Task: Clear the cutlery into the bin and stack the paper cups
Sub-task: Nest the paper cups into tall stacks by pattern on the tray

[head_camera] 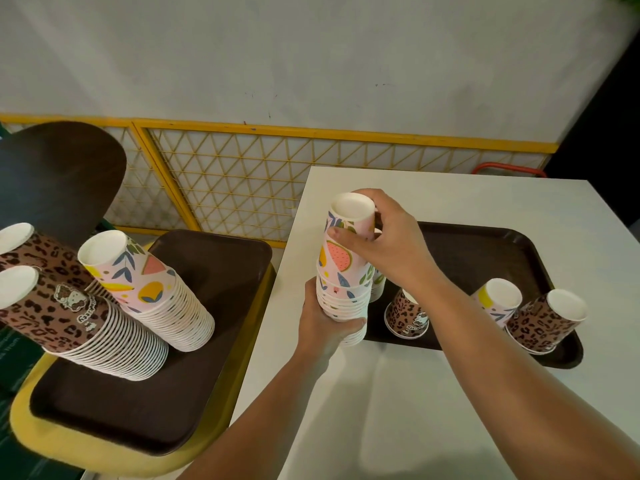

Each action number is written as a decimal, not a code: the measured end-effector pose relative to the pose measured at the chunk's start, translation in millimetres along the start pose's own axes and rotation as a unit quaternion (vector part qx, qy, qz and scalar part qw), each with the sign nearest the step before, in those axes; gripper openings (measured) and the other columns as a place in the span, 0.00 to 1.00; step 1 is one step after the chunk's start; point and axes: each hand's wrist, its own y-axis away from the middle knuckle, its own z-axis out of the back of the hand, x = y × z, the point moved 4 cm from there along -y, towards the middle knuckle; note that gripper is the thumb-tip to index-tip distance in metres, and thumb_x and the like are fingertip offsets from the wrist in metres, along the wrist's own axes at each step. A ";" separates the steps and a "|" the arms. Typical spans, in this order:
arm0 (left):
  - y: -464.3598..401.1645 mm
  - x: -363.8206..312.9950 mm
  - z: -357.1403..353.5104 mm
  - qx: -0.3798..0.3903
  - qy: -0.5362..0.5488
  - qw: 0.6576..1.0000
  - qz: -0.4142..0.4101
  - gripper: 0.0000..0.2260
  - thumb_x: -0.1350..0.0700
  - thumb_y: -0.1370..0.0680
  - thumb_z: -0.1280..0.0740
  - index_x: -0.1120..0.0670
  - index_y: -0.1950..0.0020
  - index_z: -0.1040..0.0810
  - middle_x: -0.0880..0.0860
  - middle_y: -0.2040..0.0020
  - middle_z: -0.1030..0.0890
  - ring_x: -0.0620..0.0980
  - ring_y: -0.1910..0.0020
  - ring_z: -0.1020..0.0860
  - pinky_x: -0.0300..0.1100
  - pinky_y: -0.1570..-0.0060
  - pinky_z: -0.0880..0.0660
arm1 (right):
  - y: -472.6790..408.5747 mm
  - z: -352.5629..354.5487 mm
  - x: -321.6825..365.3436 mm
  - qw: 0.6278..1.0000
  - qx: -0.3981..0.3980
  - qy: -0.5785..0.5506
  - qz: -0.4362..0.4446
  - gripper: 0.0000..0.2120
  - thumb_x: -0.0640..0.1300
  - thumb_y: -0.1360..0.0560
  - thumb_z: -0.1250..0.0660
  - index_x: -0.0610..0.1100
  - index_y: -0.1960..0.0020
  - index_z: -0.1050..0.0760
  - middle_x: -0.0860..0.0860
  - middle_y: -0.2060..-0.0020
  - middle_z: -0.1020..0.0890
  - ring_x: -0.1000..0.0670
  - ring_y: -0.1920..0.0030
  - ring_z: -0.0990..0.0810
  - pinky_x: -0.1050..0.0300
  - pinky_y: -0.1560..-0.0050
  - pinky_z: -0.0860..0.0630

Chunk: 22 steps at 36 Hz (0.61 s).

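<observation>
**Entry: fruit-print cup stack, held mid-frame over the white surface**

Item 1. Fruit-print stack [341,292], inverted cups nested, at frame centre above the left edge of the white surface [433,393]. The left hand [323,329] curled round its lower rims from below. The right hand [384,240] curled round the top cup [349,220], thumb on the near wall, fingers behind.

Item 2. Step in hand, as judged: seating the top cup onto the stack. Done well, the cup would go down square to the stack's axis, the left hand holding the rims steady without crushing them; thin paper walls likely buckle under a tight squeeze, so light pressure near the base seems wiser.

Item 3. Dark tray [485,244], centre right, on the surface. It carried loose inverted cups: one leopard-print cup [407,317] just right of the held stack, one yellow-print cup [498,299] and one further leopard-print cup [547,323] at its right end, these two touching or nearly so. A part-hidden cup showed behind the stack.

Item 4. Second dark tray [214,271], lower left, on a yellow stand [45,441]. It bore a tall fruit-print stack [152,289] and leopard-print stacks [79,320], close together.

Item 5. Obstructions: the nearest leopard-print cup stood close beneath the right wrist and could be knocked. No cutlery or bin was visible.
</observation>
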 end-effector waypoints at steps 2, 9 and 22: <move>-0.9 -0.6 -0.1 0.004 0.000 1.000 -0.002 0.37 0.63 0.44 0.21 0.43 0.43 0.33 0.45 0.46 0.22 0.44 0.46 0.23 0.37 0.53 0.25 | 1.2 -2.3 -2.8 1.000 0.023 0.003 -0.011 0.27 0.52 0.34 0.26 0.48 0.39 0.30 0.52 0.46 0.23 0.54 0.46 0.24 0.61 0.50 0.24; 0.1 -4.5 -1.7 0.021 0.001 0.999 -0.027 0.39 0.60 0.43 0.20 0.44 0.38 0.34 0.45 0.44 0.22 0.45 0.43 0.24 0.39 0.49 0.24 | 10.0 -8.4 -13.4 0.997 0.045 0.001 -0.059 0.27 0.49 0.34 0.25 0.48 0.39 0.31 0.56 0.51 0.22 0.58 0.52 0.23 0.70 0.57 0.26; 4.3 -15.9 -3.9 0.019 0.026 0.999 -0.024 0.34 0.60 0.34 0.21 0.43 0.36 0.34 0.41 0.42 0.23 0.39 0.44 0.24 0.31 0.52 0.26 | 10.7 -7.8 -11.6 0.998 0.029 -0.018 -0.057 0.23 0.47 0.32 0.26 0.49 0.41 0.33 0.58 0.53 0.24 0.65 0.56 0.26 0.78 0.62 0.29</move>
